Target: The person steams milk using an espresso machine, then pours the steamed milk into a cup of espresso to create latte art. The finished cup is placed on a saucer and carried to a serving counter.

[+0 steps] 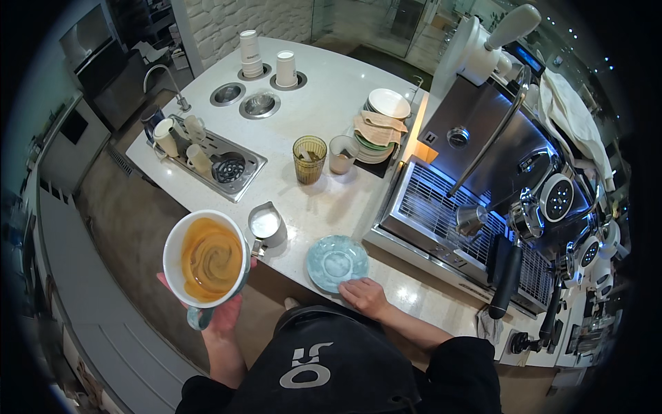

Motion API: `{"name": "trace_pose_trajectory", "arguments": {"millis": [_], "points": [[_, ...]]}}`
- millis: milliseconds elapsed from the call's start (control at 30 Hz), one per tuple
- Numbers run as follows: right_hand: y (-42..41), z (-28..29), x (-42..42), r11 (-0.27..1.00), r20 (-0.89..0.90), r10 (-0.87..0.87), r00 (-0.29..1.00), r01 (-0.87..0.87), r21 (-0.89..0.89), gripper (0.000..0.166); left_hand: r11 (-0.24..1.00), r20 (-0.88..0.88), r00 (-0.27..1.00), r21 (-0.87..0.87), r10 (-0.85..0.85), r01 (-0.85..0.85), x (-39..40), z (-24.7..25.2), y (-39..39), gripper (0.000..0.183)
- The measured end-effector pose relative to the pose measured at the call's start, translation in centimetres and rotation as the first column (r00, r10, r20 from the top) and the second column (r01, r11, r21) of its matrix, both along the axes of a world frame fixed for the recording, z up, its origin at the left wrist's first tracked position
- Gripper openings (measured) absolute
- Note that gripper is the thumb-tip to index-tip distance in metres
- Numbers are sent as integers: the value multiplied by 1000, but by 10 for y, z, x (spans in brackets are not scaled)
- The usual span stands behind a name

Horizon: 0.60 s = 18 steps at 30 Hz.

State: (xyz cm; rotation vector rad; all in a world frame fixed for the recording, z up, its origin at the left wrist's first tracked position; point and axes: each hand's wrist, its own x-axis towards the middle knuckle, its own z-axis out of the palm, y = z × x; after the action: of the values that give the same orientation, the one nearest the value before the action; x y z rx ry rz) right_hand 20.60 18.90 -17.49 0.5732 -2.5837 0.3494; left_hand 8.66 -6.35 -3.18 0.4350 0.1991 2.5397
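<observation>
My left hand holds up a large cup, white inside with a blue-grey handle, tilted so that its inside faces me. Brown coffee with a swirled crema partly fills it. At the counter's front edge, my right hand has its fingers curled at the near rim of a mottled pale blue saucer; the thumb is hidden. The saucer lies flat and bears nothing. Between the cup and the saucer, a steel milk pitcher containing white milk stands on the counter.
An espresso machine with a drip tray and portafilter handle fills the right. Behind the saucer stand an amber ribbed glass, a clear glass and stacked plates. Mugs crowd a rinser tray at left.
</observation>
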Motion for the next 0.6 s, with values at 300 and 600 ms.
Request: {"name": "trace_pose_trajectory", "arguments": {"millis": [300, 600], "points": [[-79, 11, -41, 779, 316, 21, 949, 183, -600, 32, 958, 82, 956, -70, 283, -278, 4, -6, -10, 82], [-161, -18, -132, -96, 430, 167, 887, 449, -888, 24, 942, -16, 955, -162, 297, -296, 5, -14, -27, 83]]}}
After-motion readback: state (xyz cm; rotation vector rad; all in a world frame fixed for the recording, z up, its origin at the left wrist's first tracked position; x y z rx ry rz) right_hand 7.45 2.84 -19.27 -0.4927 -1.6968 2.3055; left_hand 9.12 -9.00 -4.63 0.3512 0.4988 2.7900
